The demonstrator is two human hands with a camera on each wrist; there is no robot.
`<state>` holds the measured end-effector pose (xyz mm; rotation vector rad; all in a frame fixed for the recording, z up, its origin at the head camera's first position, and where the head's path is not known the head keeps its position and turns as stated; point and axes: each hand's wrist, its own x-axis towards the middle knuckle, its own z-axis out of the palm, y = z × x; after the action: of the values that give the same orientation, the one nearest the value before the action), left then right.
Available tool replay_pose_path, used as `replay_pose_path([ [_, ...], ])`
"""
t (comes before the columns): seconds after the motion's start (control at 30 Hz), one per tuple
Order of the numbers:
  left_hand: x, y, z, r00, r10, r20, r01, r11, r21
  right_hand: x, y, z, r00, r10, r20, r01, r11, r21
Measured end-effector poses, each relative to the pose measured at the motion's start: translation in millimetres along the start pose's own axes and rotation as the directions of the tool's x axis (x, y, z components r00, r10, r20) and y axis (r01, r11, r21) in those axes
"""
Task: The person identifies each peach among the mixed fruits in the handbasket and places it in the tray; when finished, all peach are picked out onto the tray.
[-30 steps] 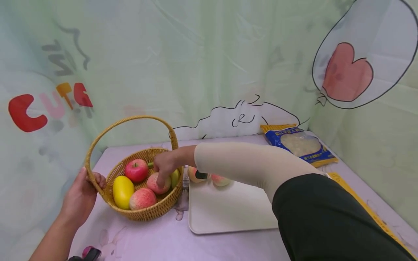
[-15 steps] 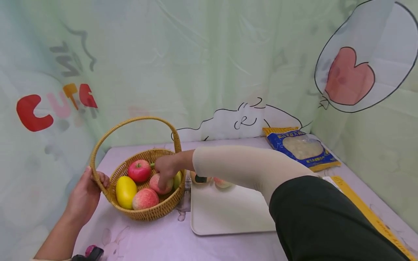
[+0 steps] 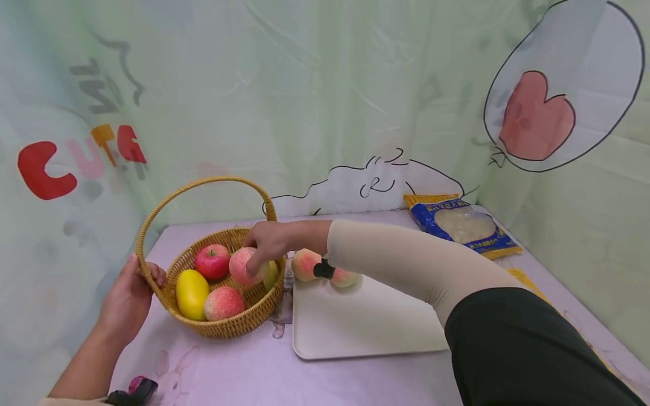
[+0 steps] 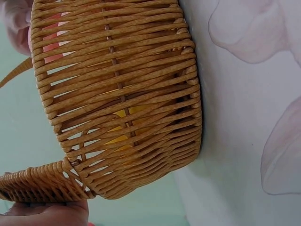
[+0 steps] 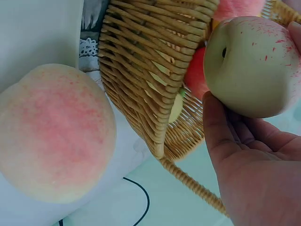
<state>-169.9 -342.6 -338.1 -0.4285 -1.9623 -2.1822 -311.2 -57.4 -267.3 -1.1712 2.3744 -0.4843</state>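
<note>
My left hand [image 3: 127, 299] grips the base of the handle on a brown wicker basket [image 3: 218, 331]. My right hand [image 3: 271, 242] holds a pink-and-cream peach [image 5: 251, 66], raised near the basket's right rim in the head view. Inside the basket are a red apple [image 3: 212, 261], a yellow mango [image 3: 192, 294] and a second peach [image 3: 224, 303]. A yellow-green fruit [image 3: 272, 275] by the right wall is partly hidden, so its kind is unclear. In the left wrist view, the basket wall covers most of the fruit.
Right of the basket lies a cream tray [image 3: 365, 327], with two peaches [image 3: 304, 265] at its back left corner, partly behind the right wrist. A blue-and-yellow food bag [image 3: 464, 223] rests at the back right. A small purple object [image 3: 136, 384] shows by the left wrist.
My right hand has lifted the peach slightly up from its place among the other fruit. The left hand keeps its hold on the basket handle, and the basket stays put.
</note>
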Motion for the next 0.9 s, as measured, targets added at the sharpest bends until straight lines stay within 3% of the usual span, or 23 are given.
replay_pose_path([
  [0.23,-0.8,0.5,-1.7,1.0,0.0,0.007,0.0,1.0,-0.02,-23.6,4,-5,0.998,-0.049,-0.048,0.055,0.99,0.129],
  [0.4,-1.1,-0.4,-0.7,1.0,0.011,0.022,-0.01,1.0,-0.023,-41.0,9,-5,0.995,-0.044,-0.084,0.061,0.976,0.211],
  [0.53,-0.7,-2.3,0.7,0.999,0.021,0.039,-0.019,0.999,-0.04,-57.1,13,-6,0.993,-0.023,-0.119,0.055,0.96,0.274],
  [0.73,-2.8,-3.1,-0.4,1.0,0.004,0.017,-0.004,1.0,-0.028,-81.6,21,-5,0.981,0.018,-0.194,0.052,0.936,0.348],
  [0.9,-2.1,-1.2,-1.3,1.0,0.001,0.012,-0.001,0.999,-0.043,-99.8,31,4,0.962,0.057,-0.266,0.07,0.894,0.443],
])
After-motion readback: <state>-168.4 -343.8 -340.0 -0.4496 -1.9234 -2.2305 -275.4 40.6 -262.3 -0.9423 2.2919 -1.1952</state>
